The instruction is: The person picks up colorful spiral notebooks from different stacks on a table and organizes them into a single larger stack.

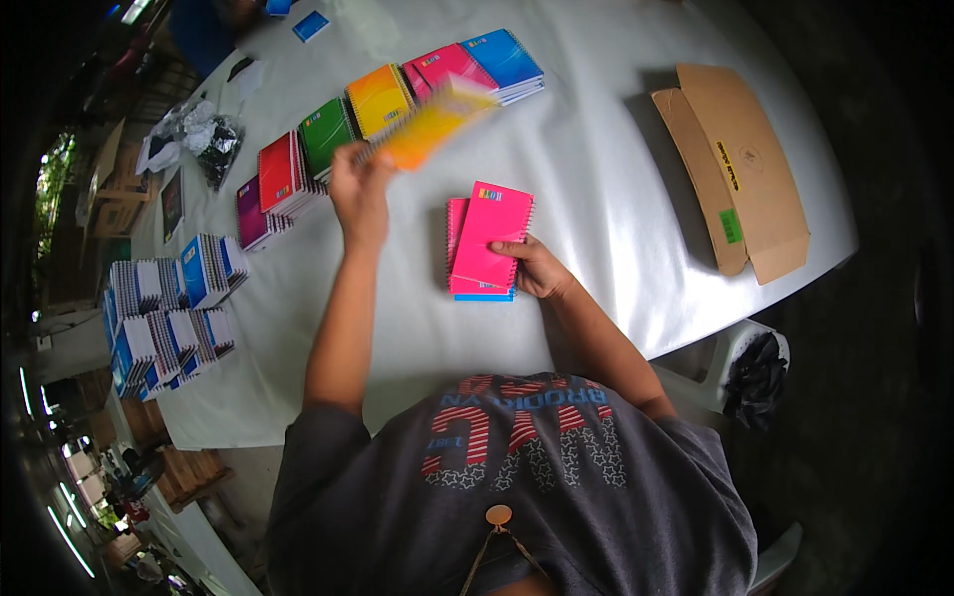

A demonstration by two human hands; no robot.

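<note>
My left hand (360, 187) is raised over the white table (596, 179) and grips a yellow-orange spiral notebook (432, 124), blurred by motion. My right hand (537, 266) rests on the lower right corner of a small stack of spiral notebooks (485, 243) with a pink one on top and a blue one at the bottom. Beyond my left hand a row of notebook piles runs across the table: purple (250, 217), red (283, 174), green (326, 134), yellow (378, 97), pink (447, 65) and blue (505, 58).
A flat brown cardboard box (735, 164) lies at the right end of the table. Stacks of blue-covered spiral notebooks (169, 308) stand at the left edge. Crumpled plastic bags (204, 134) lie further back on the left. A white plastic chair with a black bag (755, 368) stands beside me.
</note>
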